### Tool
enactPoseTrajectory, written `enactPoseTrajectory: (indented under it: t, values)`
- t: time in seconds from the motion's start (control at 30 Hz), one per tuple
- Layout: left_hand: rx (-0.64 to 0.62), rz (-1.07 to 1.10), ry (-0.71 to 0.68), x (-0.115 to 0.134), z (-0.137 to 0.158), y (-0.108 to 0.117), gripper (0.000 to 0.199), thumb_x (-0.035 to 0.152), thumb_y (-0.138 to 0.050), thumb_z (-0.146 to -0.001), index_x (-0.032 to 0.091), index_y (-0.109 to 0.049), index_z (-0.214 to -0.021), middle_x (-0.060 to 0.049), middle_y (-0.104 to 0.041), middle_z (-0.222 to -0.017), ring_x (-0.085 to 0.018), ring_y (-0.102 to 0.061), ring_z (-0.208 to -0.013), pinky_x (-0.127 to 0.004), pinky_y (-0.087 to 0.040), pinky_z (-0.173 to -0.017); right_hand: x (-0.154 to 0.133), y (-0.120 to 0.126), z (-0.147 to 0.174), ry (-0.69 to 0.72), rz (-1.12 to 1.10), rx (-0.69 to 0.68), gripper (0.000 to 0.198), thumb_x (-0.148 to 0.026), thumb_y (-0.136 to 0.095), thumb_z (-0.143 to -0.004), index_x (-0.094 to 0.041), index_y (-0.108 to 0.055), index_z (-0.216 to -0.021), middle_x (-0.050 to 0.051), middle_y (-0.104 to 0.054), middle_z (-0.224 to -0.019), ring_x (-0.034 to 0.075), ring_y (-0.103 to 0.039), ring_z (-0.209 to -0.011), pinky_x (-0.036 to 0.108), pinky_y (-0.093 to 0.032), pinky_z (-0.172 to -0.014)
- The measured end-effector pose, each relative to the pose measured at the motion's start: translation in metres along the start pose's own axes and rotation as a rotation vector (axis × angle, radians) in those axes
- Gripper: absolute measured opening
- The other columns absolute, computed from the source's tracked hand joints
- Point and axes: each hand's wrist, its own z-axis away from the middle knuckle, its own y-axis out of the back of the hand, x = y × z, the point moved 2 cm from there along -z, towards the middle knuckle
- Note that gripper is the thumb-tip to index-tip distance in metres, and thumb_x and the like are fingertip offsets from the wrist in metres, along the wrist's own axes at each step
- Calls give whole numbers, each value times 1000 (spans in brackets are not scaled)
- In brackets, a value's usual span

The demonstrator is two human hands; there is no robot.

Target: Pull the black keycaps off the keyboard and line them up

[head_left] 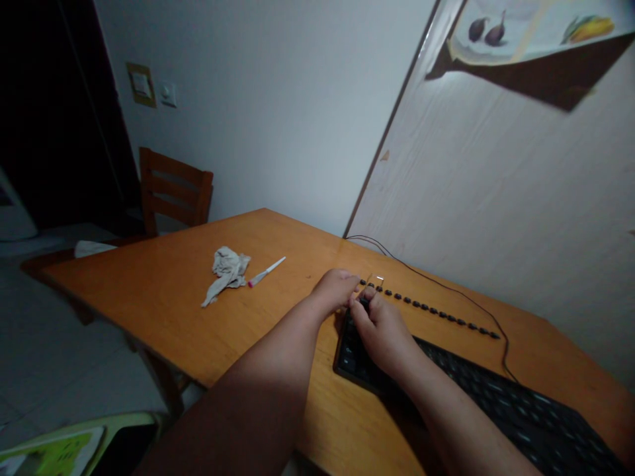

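A black keyboard [496, 396] lies slanted on the wooden table, its far left corner under my hands. My left hand [336, 288] is closed at that corner, fingers bent against the keyboard's edge and partly hidden. Just right of it, my right hand [384, 327] is closed, thumb and forefinger pinched together over the corner keys. A thin wire keycap puller [380, 279] sticks up from the right fingers, its lower part hidden by them. Behind the keyboard, several loose black keycaps [433, 311] form a long row running to the right.
A crumpled grey cloth [229, 268] and a white brush with a pink end [268, 271] lie left on the table [163, 284]. A black cable [436, 281] runs along the back near the wall. A wooden chair [176, 188] stands beyond the table's left side.
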Motion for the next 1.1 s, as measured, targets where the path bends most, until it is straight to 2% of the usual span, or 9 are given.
enactPoseTrajectory:
  t: [0.23, 0.4, 0.67, 0.9, 1.1]
  values:
    - [-8, -2, 11, 1, 0, -1, 20, 32, -50, -82, 15, -57, -73, 1, -55, -53, -10, -48, -44, -21, -37, -45, 8, 0, -2, -61, -114, 32, 22, -39, -50, -88, -19, -59, -89, 3, -66, -73, 19, -60, -66, 28, -41, -61]
    - [-24, -18, 1, 2, 2, -1, 21, 32, -51, -81, 16, -56, -69, 2, -53, -52, -9, -45, -43, -20, -34, -43, 8, -2, -1, -44, -76, 32, 22, -38, -49, -89, -19, -60, -92, 3, -67, -77, 19, -61, -70, 28, -41, -65]
    - [-33, -65, -7, 4, 6, -2, 22, 33, -50, -82, 16, -57, -69, 1, -53, -50, -11, -47, -44, -22, -34, -44, 22, -6, -1, -104, -148, 133, 25, -43, -59, -82, -20, -57, -72, 0, -61, -64, 18, -57, -61, 26, -39, -57]
    - [-19, -229, -129, -3, 3, -1, 17, 28, -58, -72, 15, -57, -61, 2, -53, -53, -10, -44, -49, -21, -28, -45, 23, -5, 1, -94, -165, 177, 24, -36, -58, -81, -20, -51, -64, -2, -54, -59, 15, -49, -55, 26, -36, -54]
    - [-18, -282, -130, -4, 4, -1, 16, 29, -62, -69, 15, -59, -62, 2, -53, -54, -10, -44, -51, -22, -29, -47, 24, -2, 0, -137, -178, 239, 22, -35, -59, -78, -20, -52, -63, -3, -54, -56, 14, -47, -53, 25, -35, -51]
